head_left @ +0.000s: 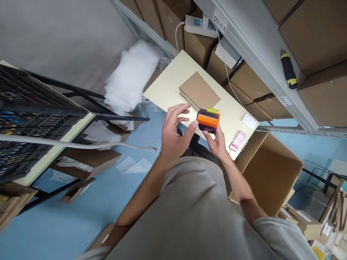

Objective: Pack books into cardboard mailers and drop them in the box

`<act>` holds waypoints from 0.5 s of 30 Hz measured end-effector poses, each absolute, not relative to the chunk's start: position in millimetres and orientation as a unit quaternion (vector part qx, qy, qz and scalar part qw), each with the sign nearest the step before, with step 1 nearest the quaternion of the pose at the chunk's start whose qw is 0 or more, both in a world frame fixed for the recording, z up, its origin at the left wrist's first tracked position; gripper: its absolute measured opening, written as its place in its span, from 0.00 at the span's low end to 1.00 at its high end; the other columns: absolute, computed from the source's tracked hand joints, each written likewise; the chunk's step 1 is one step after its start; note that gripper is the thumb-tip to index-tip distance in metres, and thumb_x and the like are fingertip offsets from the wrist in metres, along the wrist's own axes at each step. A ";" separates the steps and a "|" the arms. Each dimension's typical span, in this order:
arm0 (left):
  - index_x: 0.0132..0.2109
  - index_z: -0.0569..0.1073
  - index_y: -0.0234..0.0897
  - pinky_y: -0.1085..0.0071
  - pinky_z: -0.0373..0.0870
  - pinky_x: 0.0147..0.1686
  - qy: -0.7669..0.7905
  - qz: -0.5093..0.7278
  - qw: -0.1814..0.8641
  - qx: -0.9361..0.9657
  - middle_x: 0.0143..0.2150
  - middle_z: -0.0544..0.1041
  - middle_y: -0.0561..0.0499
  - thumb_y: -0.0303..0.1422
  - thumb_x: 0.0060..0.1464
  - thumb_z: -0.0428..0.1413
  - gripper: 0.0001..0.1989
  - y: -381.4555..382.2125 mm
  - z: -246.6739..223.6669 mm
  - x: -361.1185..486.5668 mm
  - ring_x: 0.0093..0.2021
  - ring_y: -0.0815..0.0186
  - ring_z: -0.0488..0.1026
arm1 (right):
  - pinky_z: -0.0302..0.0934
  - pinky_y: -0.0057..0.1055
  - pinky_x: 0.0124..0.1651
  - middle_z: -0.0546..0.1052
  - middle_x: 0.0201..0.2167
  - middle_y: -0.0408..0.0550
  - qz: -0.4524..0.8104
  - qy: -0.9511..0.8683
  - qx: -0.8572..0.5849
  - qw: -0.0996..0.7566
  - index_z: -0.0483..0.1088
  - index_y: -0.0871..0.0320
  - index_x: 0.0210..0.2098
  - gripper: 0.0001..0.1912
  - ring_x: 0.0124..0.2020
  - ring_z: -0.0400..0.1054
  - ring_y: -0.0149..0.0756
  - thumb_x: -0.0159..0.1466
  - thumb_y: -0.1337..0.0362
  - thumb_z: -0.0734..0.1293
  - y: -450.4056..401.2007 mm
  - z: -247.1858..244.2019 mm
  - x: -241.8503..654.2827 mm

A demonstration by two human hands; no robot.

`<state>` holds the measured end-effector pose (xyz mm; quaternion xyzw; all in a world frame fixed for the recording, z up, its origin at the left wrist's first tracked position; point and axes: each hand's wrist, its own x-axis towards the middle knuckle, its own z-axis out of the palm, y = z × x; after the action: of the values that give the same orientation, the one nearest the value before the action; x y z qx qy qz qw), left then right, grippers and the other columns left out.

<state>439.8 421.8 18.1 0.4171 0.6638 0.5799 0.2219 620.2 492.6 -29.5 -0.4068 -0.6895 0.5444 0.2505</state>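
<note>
In my right hand (218, 143) is a small blocky orange and dark purple object (208, 118) with a yellow strip along its far edge; I cannot make out its kind. My right thumb and fingers grip it from its near side. Just to the left, my left hand (173, 135) has its fingers spread and curved, with nothing in it. Its thumb tip comes close to the object's left side; whether they touch I cannot tell. Beneath and beyond the object, a stack of flat brown cardboard (200, 89) lies on the cream tabletop (168, 86).
A phone (238, 141) and a white card-like item (249, 121) lie on the table's right side. An open cardboard box (271, 169) stands right. White packing sheets (132, 72) are piled at left. A shelf above holds cartons and a yellow-black utility knife (288, 69). A white cable (81, 143) crosses the left.
</note>
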 end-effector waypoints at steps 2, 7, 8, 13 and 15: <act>0.66 0.78 0.49 0.59 0.85 0.55 0.643 0.582 0.218 0.448 0.64 0.79 0.44 0.47 0.75 0.60 0.19 430.2 33.4 431.1 0.62 0.55 0.80 | 0.79 0.48 0.57 0.84 0.51 0.54 0.499 -0.736 -0.390 0.238 0.72 0.51 0.58 0.19 0.50 0.82 0.50 0.78 0.46 0.70 499.1 -23.1 631.1; 0.61 0.83 0.48 0.58 0.86 0.53 0.621 0.561 0.207 0.508 0.58 0.83 0.45 0.47 0.72 0.64 0.17 438.9 58.1 416.8 0.60 0.54 0.81 | 0.77 0.49 0.54 0.82 0.45 0.53 0.356 -0.857 -0.284 0.240 0.72 0.51 0.53 0.06 0.46 0.78 0.49 0.77 0.59 0.68 518.2 -10.1 656.0; 0.60 0.84 0.48 0.58 0.86 0.52 0.618 0.555 0.203 0.519 0.56 0.84 0.46 0.46 0.71 0.66 0.16 438.8 61.6 415.1 0.59 0.55 0.81 | 0.77 0.51 0.55 0.82 0.45 0.53 0.334 -0.872 -0.264 0.240 0.72 0.51 0.53 0.07 0.47 0.78 0.50 0.77 0.61 0.68 520.9 -8.4 660.2; 0.54 0.86 0.52 0.59 0.85 0.51 0.557 0.543 0.173 0.604 0.49 0.88 0.52 0.39 0.70 0.68 0.08 435.8 76.5 408.0 0.49 0.60 0.84 | 0.76 0.59 0.60 0.84 0.50 0.58 0.268 -0.905 -0.221 0.245 0.73 0.52 0.62 0.16 0.52 0.80 0.55 0.76 0.63 0.66 525.8 0.4 676.0; 0.53 0.86 0.54 0.59 0.84 0.51 0.546 0.531 0.178 0.623 0.48 0.88 0.53 0.42 0.69 0.69 0.08 434.0 80.4 405.5 0.48 0.60 0.85 | 0.76 0.60 0.60 0.85 0.51 0.58 0.259 -0.909 -0.214 0.247 0.73 0.52 0.63 0.17 0.52 0.80 0.55 0.77 0.62 0.66 526.2 4.4 679.4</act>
<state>405.5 434.0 80.4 0.6226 0.5464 0.5310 0.1783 679.4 526.2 4.4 -0.2139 -0.9089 0.2594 0.2469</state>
